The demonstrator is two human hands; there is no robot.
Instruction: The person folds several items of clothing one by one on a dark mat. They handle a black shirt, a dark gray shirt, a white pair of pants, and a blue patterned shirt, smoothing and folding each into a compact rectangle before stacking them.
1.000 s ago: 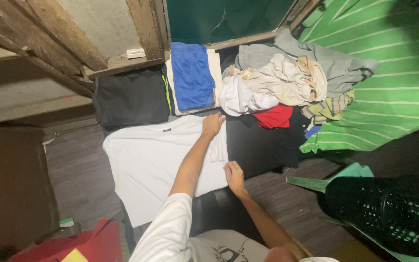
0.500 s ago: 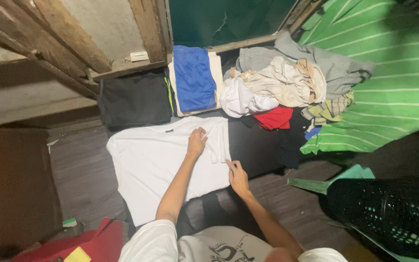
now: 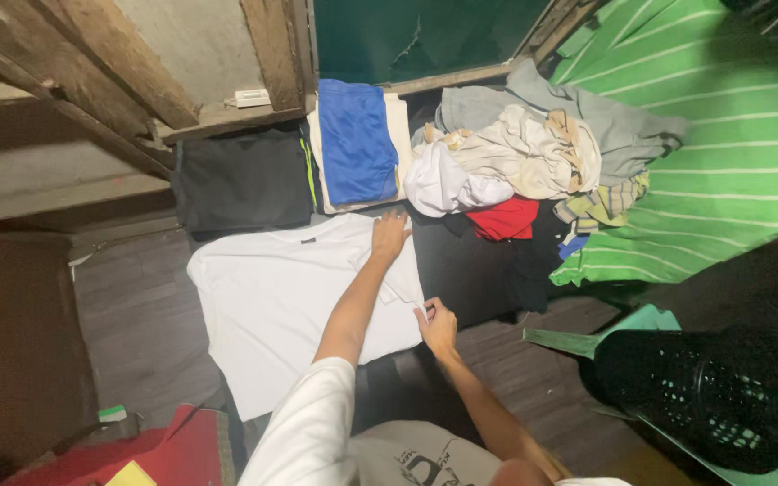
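head view: a white shirt (image 3: 272,301) lies flat on the floor, just below the heap of clothes (image 3: 524,153). left hand (image 3: 390,236) presses flat, fingers spread, on its upper right part near the heap. right hand (image 3: 438,326) pinches the shirt's right edge, below the heap.

basket (image 3: 704,396): cut off by right and bottom edges | shirt (image 3: 272,306): right edge under forearm, lower hem lost in shadow | right hand (image 3: 437,326): fingertips hidden, perhaps pinching cloth | red cloth (image 3: 168,454): cut off at bottom
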